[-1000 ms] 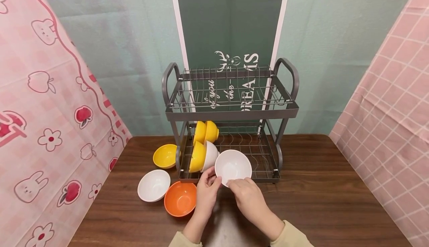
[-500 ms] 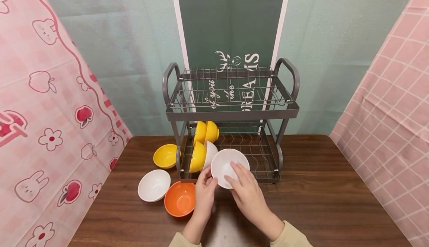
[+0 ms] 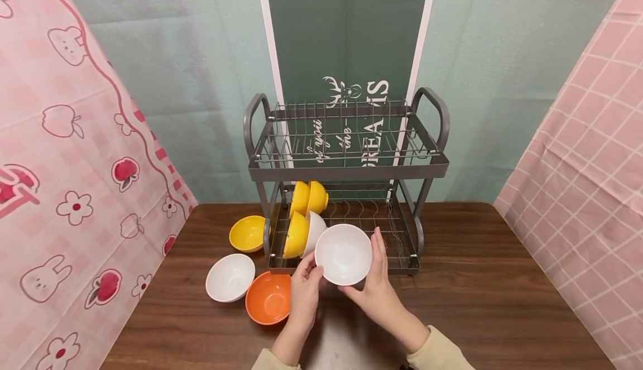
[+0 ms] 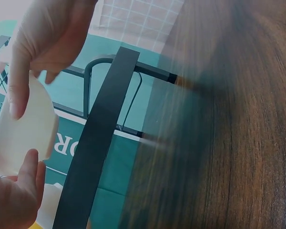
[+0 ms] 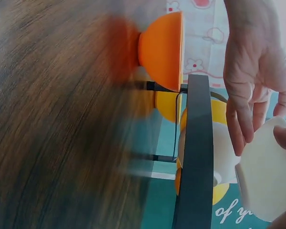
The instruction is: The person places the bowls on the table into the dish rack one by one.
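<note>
A white bowl (image 3: 344, 255) is held up in front of the rack's lower tier, its inside facing the head camera. My left hand (image 3: 304, 294) holds it at the left, thumb by the lower left rim. On the other side my right hand (image 3: 380, 291) grips it, fingers along the right wall and thumb beneath the lower rim. The left wrist view shows the bowl (image 4: 26, 129) side-on between both hands. In the right wrist view the left hand's fingertips (image 5: 245, 136) meet the bowl's edge.
A dark two-tier dish rack (image 3: 346, 172) stands behind. Several yellow bowls (image 3: 296, 235) and a white bowl (image 3: 315, 230) stand on edge at its lower left. A yellow bowl (image 3: 248, 234), another white bowl (image 3: 230, 278) and an orange bowl (image 3: 268, 298) sit on the wooden table (image 3: 482, 303).
My right hand has gone from the bowl's lower rim, across its inside, to its right side. The white bowl has shifted slightly left, with my left hand still on it.
</note>
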Available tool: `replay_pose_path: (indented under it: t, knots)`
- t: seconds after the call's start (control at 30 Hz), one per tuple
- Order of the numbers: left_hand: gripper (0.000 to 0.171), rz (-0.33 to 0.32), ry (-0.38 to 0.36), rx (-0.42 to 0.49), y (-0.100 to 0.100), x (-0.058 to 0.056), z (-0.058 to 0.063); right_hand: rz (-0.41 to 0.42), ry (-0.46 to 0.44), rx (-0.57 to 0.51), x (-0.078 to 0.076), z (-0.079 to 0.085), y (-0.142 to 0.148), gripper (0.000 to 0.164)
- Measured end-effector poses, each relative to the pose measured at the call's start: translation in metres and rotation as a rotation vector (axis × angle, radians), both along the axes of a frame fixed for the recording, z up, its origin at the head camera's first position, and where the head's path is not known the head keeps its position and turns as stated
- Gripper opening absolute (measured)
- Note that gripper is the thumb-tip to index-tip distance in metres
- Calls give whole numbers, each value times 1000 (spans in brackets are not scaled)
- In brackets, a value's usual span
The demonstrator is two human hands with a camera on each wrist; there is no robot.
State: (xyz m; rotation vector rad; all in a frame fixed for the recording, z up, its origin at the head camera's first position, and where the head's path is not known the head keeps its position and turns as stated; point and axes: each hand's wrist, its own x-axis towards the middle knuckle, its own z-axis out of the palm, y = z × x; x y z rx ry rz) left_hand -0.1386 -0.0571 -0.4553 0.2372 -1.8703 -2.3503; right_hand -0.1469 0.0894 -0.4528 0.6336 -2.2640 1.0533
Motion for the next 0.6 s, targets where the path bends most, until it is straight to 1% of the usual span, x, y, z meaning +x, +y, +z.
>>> replay_pose_path:
  t: [0.13, 0.2, 0.27, 0.47, 0.6]
  knots:
    - [35, -25, 7, 6, 1, 0, -1, 63, -173, -136, -1, 1, 0, 122]
    - [36, -32, 10, 11, 1, 0, -1, 95, -237, -198, -1, 1, -1, 122]
    - [35, -32, 5, 16, 1, -1, -1, 119, -282, -245, -2, 2, -1, 121]
    - [34, -21, -19, 2, 4, -3, -1, 110, -374, -262, -3, 4, -1, 120]
    - [34, -25, -38, -17, 4, -5, -1, 97, -401, -253, -4, 5, -1, 120]
